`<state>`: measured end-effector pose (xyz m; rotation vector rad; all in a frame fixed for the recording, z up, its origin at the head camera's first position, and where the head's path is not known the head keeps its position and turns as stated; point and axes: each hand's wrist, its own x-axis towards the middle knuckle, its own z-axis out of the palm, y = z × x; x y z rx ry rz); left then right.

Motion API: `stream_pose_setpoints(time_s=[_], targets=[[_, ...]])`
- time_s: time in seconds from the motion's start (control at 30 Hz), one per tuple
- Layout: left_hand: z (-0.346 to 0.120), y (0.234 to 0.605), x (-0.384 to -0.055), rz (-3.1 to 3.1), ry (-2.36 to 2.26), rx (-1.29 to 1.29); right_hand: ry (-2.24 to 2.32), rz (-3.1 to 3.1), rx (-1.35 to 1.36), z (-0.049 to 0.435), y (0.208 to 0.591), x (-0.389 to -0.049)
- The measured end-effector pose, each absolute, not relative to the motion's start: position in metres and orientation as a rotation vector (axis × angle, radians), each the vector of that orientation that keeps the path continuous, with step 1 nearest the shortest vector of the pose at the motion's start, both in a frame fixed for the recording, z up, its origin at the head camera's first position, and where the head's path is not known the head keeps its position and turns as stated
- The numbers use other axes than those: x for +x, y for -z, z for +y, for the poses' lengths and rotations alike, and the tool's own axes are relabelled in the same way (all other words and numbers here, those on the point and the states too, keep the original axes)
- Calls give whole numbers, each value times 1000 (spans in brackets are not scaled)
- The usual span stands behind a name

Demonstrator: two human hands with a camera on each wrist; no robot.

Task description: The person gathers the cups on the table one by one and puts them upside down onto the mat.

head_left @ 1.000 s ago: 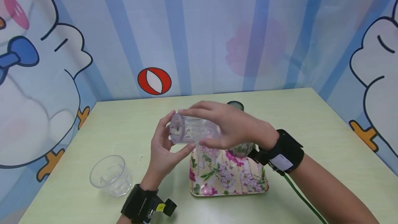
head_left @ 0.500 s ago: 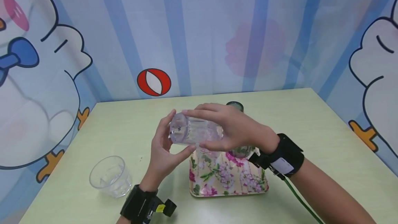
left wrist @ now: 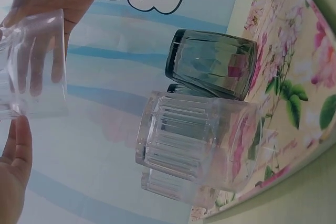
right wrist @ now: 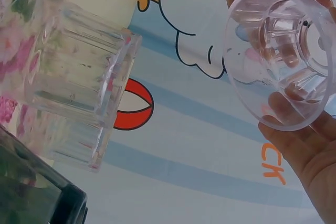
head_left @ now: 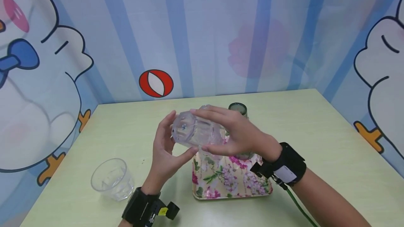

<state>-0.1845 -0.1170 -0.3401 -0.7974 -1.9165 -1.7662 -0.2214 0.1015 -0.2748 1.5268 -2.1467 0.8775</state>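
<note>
A clear faceted cup (head_left: 203, 132) lies tipped on its side in the air, its base facing left in the head view. My left hand (head_left: 168, 148) holds it at the base end, thumb below and fingers behind. My right hand (head_left: 238, 130) grips it near the rim end, thumb under it and fingers over the top. The right wrist view looks into the cup's open mouth (right wrist: 278, 59), with nothing visible inside. Behind the right hand, a dark green glass (left wrist: 215, 64) stands upside down on a floral tray (head_left: 230, 181), beside clear cups (left wrist: 194, 140) that are also upside down.
Another clear cup (head_left: 112, 181) stands upright on the pale table (head_left: 151, 118), left of the left hand. A cartoon-printed curtain (head_left: 205, 38) encloses the table's back and sides. A green cable (head_left: 300, 206) trails from the right wrist strap.
The cup has turned slightly, so more of its base faces the head camera. My right hand and wrist have shifted a little down. My left hand stays in nearly the same place.
</note>
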Motion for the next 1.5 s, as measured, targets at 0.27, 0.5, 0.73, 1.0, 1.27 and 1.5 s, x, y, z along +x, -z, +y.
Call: stream_pose_setpoints(time_s=[0.27,0.5,0.73,1.0,1.27,1.5], targets=[[-115,337,-184,-1886,1785,-757,-935,-2092,1466,101,279,-220],[-111,333,-181,-1897,1774,-639,-1029,-2078,1354,99,289,-219],[-106,328,-177,-1880,1719,-601,-1149,-2087,1216,95,294,-212],[-107,324,-175,-1911,1645,-581,-1231,-2065,1136,90,299,-210],[-111,321,-173,-1965,1617,-551,-1285,-2138,1068,88,301,-202],[-112,317,-172,-2011,1615,-502,-1278,-2183,1062,87,303,-199]])
